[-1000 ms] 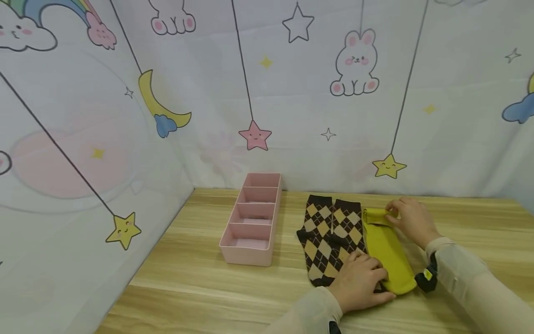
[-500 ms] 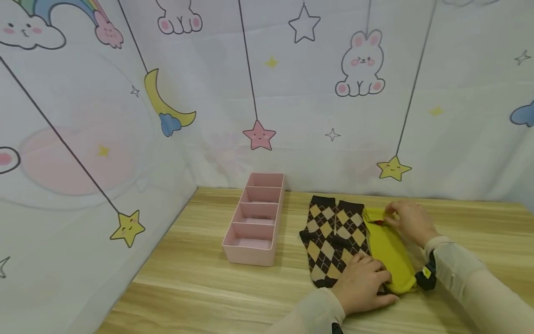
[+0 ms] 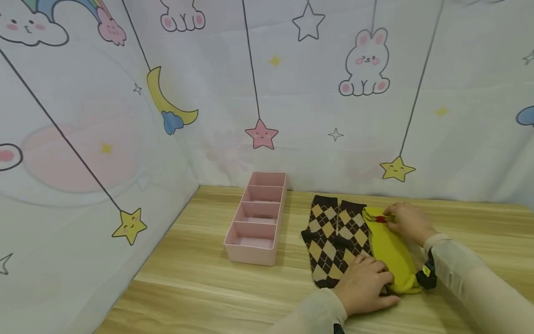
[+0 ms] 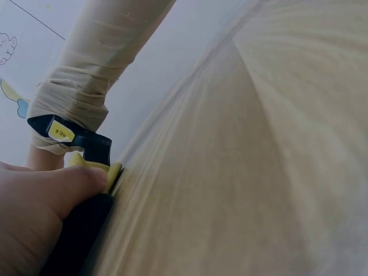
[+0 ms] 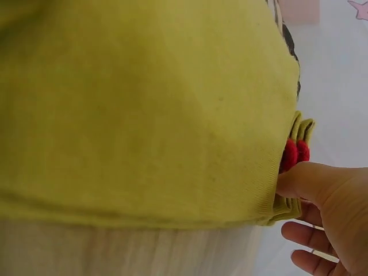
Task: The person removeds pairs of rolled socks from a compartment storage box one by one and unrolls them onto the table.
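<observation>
In the head view, a yellow sock (image 3: pixel 390 255) lies at the right edge of a pair of dark argyle socks (image 3: pixel 329 241). My right hand (image 3: pixel 410 222) pinches the sock's far, cuff end, where a small red patch (image 3: pixel 380 219) shows. Up close in the right wrist view, the thumb (image 5: pixel 307 181) presses on layered yellow cuff edges beside two red bits. My left hand (image 3: pixel 363 284) rests, fingers loosely bent, over the near end of the argyle socks and the yellow sock's edge. The left wrist view shows its thumb (image 4: pixel 77 184) lying along dark and yellow cloth.
A pink box (image 3: pixel 252 255) with several compartments stands left of the socks on the wood-grain table (image 3: pixel 200 278). Behind it hangs a white curtain (image 3: pixel 308 120) printed with stars and rabbits. A dark wrist strap (image 3: pixel 427 273) sits on the right sleeve.
The folded flap at the yellow sock's cuff has been turned up, and the red patch has come into sight. My left hand stays in place; the head view has shifted slightly.
</observation>
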Tool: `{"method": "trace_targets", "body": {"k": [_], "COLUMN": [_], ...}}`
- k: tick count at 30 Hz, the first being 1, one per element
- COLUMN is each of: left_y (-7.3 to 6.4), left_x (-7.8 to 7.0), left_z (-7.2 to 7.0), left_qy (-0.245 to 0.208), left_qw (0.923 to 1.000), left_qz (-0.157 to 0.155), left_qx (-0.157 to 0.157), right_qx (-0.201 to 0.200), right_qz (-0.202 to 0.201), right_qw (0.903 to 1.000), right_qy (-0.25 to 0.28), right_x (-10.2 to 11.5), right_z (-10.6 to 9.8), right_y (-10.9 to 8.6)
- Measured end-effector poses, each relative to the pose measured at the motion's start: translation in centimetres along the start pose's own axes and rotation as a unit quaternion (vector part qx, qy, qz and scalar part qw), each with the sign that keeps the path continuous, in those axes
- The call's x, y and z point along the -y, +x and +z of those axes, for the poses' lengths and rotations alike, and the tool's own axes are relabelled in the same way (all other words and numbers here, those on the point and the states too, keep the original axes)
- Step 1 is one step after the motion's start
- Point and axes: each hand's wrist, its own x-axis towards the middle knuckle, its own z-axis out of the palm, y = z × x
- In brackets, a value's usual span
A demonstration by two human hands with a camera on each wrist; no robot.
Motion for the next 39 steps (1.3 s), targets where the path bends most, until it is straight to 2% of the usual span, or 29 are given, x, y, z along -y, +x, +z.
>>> {"method": "trace_targets", "body": {"k": [8, 13, 19, 24, 32, 39], "left_y": [0.0, 0.0, 0.0, -0.1, 0.0, 0.0], "left_x": [-0.3, -0.3, -0.1, 0.0, 0.0, 0.1], "left_z": [-0.1, -0.2, -0.1, -0.2, -0.2, -0.2], "left_qy": [0.010, 0.015, 0.012, 0.008, -0.003, -0.002], "left_qw": [1.0000, 0.9998, 0.9996, 0.9998, 0.9997, 0.9997], "left_qz": [-0.001, 0.003, 0.012, 0.014, 0.024, 0.025], "left_qx": [0.001, -0.010, -0.021, -0.013, -0.006, -0.004], "right_qx": [0.002, 0.011, 0.000, 0.005, -0.021, -0.015], "right_qz": [-0.002, 0.016, 0.020, 0.023, 0.031, 0.054], "right_qw": [0.9998, 0.9998, 0.9993, 0.9989, 0.9992, 0.9976], "right_qy": [-0.019, 0.005, 0.032, 0.041, 0.016, 0.039], "right_x": [-0.7, -1.0, -1.2, -1.5, -1.9, -2.3], "right_z": [0.2, -0.3, -1.1, -1.2, -0.8, -0.5], "right_y": [0.5, 0.6, 0.7, 0.8, 1.2, 1.5]}}
